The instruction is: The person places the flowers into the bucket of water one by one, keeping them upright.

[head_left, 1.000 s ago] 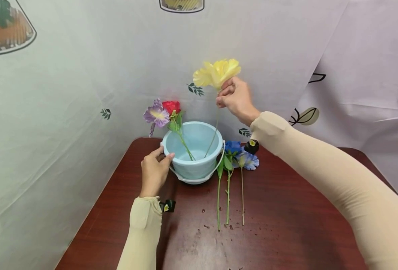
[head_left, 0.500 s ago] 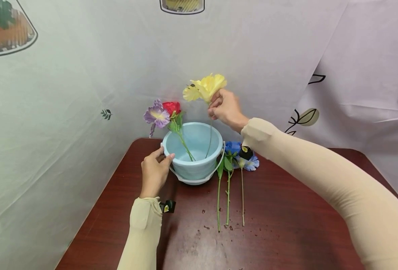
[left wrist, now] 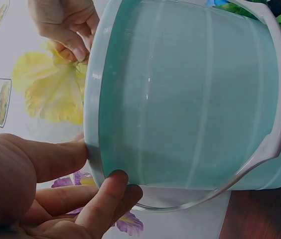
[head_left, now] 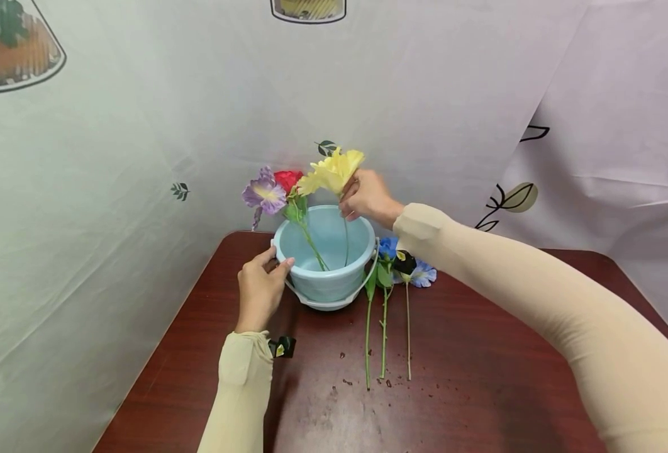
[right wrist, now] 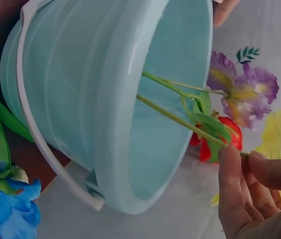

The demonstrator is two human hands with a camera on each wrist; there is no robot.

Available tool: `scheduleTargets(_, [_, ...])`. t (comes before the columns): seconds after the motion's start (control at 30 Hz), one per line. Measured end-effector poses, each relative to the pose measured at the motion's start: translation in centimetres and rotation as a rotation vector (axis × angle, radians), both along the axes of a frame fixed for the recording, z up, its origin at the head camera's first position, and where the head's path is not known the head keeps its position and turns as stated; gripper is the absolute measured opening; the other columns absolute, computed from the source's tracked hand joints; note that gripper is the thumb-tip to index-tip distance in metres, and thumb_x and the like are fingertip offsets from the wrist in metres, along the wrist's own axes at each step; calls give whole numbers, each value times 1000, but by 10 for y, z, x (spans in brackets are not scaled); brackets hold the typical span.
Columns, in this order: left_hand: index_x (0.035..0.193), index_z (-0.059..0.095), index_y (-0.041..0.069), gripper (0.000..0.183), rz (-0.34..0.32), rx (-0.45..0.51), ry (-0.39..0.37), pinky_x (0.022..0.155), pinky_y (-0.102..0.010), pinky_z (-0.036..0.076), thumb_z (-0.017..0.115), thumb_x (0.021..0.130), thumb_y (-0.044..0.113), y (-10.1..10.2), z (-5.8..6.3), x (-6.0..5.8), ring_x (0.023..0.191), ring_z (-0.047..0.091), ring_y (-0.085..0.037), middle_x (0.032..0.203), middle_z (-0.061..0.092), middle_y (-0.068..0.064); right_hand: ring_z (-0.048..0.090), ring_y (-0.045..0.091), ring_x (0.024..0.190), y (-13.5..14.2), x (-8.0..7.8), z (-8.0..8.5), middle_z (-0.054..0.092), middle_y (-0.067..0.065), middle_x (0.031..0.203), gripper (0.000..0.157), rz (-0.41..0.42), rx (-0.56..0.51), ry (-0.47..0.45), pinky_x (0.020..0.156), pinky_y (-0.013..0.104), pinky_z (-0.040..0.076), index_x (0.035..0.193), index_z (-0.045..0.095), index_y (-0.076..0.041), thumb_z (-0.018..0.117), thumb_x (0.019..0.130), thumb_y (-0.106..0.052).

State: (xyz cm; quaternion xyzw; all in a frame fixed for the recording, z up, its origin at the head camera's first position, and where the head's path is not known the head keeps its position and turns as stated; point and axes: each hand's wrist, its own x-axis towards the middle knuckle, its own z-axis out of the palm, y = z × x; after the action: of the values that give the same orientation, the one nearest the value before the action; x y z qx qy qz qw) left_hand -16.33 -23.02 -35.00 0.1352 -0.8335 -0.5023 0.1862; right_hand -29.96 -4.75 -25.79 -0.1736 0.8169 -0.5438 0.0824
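A light blue bucket (head_left: 328, 277) stands near the far edge of the table. My left hand (head_left: 259, 286) grips its left rim, thumb on one side and fingers on the other, as the left wrist view (left wrist: 66, 179) confirms. Just under its bloom, my right hand (head_left: 368, 198) pinches the stem of a yellow flower (head_left: 334, 171); the stem slants down inside the bucket. Leaning on the bucket's left side are a purple flower (head_left: 264, 192) and a red rose (head_left: 287, 180), their stems inside. The right wrist view shows the pinched stem (right wrist: 180, 122) crossing the rim.
Right of the bucket lie blue flowers (head_left: 387, 247) and a pale blue flower (head_left: 423, 274), stems toward me on the dark red table (head_left: 481, 352). Small dark specks are scattered near the stem ends. A patterned white cloth (head_left: 424, 75) hangs behind.
My right hand has moved down and to the left with the yellow flower, bringing its bloom close to the red rose. The left hand stays on the bucket rim.
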Motion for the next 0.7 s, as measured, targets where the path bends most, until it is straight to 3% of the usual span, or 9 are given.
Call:
scheduleTargets(0.17, [136, 54, 1, 52, -4, 5, 5, 88, -40, 54, 70, 90, 18, -1, 0, 0, 112, 62, -28, 129, 59, -20, 69, 34, 76, -7, -1, -3, 64, 30, 101, 30, 37, 30, -56, 68, 41, 59, 106, 57, 8, 64, 79, 18])
scheduleTargets(0.4, [137, 52, 1, 53, -13, 15, -6, 89, -39, 53, 70, 90, 18, -1, 0, 0, 115, 60, -28, 133, 56, -19, 68, 33, 78, -13, -4, -3, 63, 21, 91, 35, 51, 55, -130, 71, 40, 59, 112, 59, 8, 62, 79, 18])
scheduleTargets(0.7, [137, 53, 2, 53, -9, 21, -14, 89, -38, 53, 70, 90, 19, -2, 1, -1, 114, 61, -27, 132, 57, -18, 68, 33, 79, -20, -15, -5, 60, 20, 94, 33, 60, 74, -195, 71, 36, 59, 110, 57, 7, 62, 79, 18])
